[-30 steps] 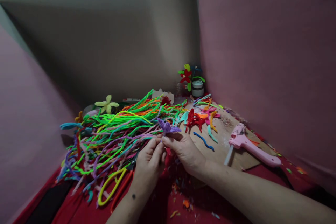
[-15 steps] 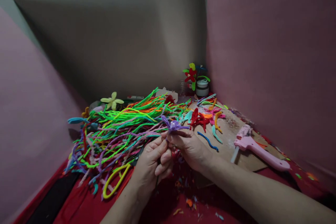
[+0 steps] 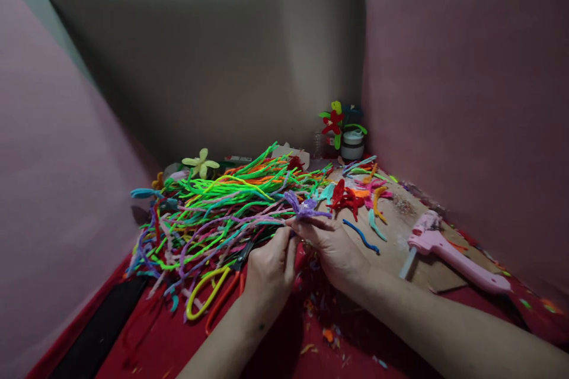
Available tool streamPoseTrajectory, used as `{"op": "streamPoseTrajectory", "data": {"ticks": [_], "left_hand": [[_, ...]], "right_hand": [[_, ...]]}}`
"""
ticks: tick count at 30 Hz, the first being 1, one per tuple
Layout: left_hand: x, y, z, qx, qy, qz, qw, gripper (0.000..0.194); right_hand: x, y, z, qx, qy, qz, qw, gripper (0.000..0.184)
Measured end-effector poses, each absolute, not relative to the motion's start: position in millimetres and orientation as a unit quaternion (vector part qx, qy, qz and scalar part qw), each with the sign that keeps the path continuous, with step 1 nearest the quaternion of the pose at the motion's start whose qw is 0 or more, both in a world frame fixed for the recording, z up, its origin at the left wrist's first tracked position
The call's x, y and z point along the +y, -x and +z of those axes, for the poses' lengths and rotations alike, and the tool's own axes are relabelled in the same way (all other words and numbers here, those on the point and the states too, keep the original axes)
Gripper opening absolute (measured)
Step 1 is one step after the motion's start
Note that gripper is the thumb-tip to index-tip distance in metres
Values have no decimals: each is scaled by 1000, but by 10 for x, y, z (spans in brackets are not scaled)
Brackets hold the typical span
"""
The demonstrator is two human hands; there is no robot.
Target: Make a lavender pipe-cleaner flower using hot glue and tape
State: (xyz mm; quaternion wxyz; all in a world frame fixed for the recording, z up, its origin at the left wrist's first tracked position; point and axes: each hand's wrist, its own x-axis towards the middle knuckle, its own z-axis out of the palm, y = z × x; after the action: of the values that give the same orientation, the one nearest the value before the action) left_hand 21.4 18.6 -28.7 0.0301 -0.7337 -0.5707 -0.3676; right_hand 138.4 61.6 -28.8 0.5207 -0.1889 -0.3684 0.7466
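Between my two hands is a purple pipe-cleaner flower (image 3: 306,207), its petals spread above my fingertips. My right hand (image 3: 322,243) is closed in a pinch just under the petals. My left hand (image 3: 273,257) is closed directly below, at the flower's underside; its fingertips are partly hidden, and the stem between my fingers hardly shows. Left of my left hand lie scissors (image 3: 207,293) with one yellow and one red-orange handle loop. Behind my hands spreads a large pile of coloured pipe cleaners (image 3: 226,201), mostly green, purple and pink.
A pink glue gun (image 3: 457,257) rests on a cardboard sheet (image 3: 395,237) at the right. Red pipe-cleaner petals (image 3: 344,198) and a blue piece (image 3: 360,237) lie there too. Behind stand a pale yellow flower (image 3: 201,163) and a lidded cup (image 3: 352,145). Scraps litter the red cloth (image 3: 355,343).
My left hand has turned, with its knuckles now upward and its fingers closed tighter under the flower. The whole view has shifted slightly, and more of the scissors shows.
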Motion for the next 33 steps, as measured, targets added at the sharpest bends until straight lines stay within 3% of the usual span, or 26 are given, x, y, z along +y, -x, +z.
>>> {"op": "streamPoseTrajectory", "data": {"ticks": [4,15,20,25,29,33], "left_hand": [[216,-201,-275,-587,725,-359,8,16],[174,-276,-100,-532,507,-511,-445,28],[167,-299,-51,-477,448,-528,-541,26],[200,-251,-71,-407,405,-527,-626,21],[191,-234,-49,-417,428,-500,-627,24],[171,-258,-47,-528,544,-483,-438,24]], "right_hand": [[626,-1371,-328,-370,203,746,515,20],[684,-1425,-245,-482,172,714,478,22],[712,-1431,-296,-453,179,737,469,26],[694,-1417,-249,-412,132,759,488,18],[662,-1423,-229,-394,141,759,498,11],[635,-1425,-209,-372,184,753,511,10]]}}
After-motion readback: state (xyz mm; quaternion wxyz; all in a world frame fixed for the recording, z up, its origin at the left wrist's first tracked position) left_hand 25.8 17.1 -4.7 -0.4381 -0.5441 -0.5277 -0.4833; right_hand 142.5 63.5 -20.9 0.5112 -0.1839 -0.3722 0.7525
